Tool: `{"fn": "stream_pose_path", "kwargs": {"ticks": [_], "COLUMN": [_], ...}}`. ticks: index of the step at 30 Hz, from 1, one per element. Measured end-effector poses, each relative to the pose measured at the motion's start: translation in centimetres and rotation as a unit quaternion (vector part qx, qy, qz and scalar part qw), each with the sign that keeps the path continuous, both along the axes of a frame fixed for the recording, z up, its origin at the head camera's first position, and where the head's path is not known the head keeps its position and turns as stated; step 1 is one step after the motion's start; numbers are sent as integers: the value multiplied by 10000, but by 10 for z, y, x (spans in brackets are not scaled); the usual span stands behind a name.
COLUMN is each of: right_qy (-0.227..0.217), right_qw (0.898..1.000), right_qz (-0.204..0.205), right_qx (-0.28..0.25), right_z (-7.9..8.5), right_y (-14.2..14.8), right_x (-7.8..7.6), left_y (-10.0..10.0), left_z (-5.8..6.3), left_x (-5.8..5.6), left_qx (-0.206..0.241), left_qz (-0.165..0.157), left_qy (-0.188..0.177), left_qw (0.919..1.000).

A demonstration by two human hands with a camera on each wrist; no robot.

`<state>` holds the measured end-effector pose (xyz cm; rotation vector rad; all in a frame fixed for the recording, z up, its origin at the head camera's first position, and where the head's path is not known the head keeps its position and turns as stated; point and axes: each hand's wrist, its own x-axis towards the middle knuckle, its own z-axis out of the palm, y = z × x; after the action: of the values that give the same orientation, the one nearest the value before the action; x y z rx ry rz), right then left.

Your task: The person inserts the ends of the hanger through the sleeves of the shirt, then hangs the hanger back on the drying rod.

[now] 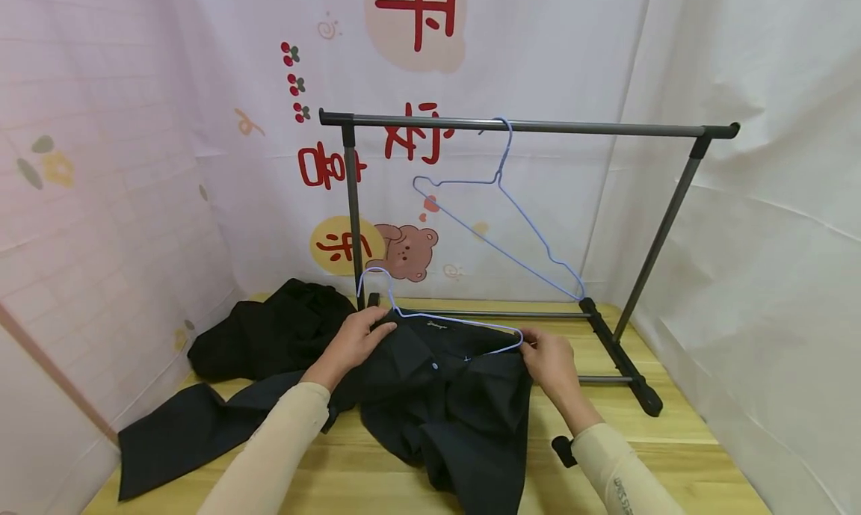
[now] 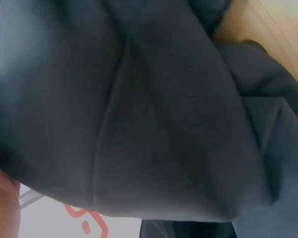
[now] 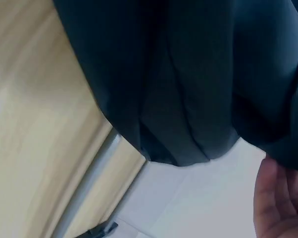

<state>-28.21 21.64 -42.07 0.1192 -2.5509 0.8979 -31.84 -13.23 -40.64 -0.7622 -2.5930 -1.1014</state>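
A dark garment (image 1: pixel 464 403) with a small button and a printed label inside its opening is held up above the table; whether it is a shirt or trousers I cannot tell. A blue wire hanger (image 1: pixel 464 321) lies partly inside that opening, its hook up at the left and its right end showing. With thumb and fingers, my left hand (image 1: pixel 356 339) pinches the cloth just left of the hanger's neck. My right hand (image 1: pixel 551 362) pinches the garment's edge by the hanger's right end. Dark cloth fills most of the left wrist view, and fingertips (image 3: pixel 270 173) touch its edge in the right wrist view.
Behind the garment stands a dark metal rack (image 1: pixel 572 127), with another blue hanger (image 1: pixel 531 220) hung on its bar. A black cloth heap (image 1: pixel 269 335) lies at the left on the wooden table (image 1: pixel 646 463). Near my right sleeve is a small black object (image 1: pixel 563 451).
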Motion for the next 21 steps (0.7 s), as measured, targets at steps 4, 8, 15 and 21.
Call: {"fn": "stream_pose_path", "kwargs": {"ticks": [4, 8, 15, 21], "right_qy": [-399, -766, 177, 993], "right_qw": [9981, 9940, 9962, 9913], "right_qz": [472, 778, 244, 152], "right_qx": [-26, -3, 812, 846], "right_z": [11, 18, 22, 25], "right_y": [8, 13, -7, -54], "right_x": [-1, -1, 3, 19], "left_y": [-1, 1, 17, 46], "left_z": [-2, -5, -1, 16], "left_x": [-3, -4, 3, 10], "left_qx": [-230, -694, -657, 212], "left_qz": [30, 6, 587, 806], "left_qy": [316, 810, 1126, 894], "left_qw": [9992, 9943, 9897, 9925]}}
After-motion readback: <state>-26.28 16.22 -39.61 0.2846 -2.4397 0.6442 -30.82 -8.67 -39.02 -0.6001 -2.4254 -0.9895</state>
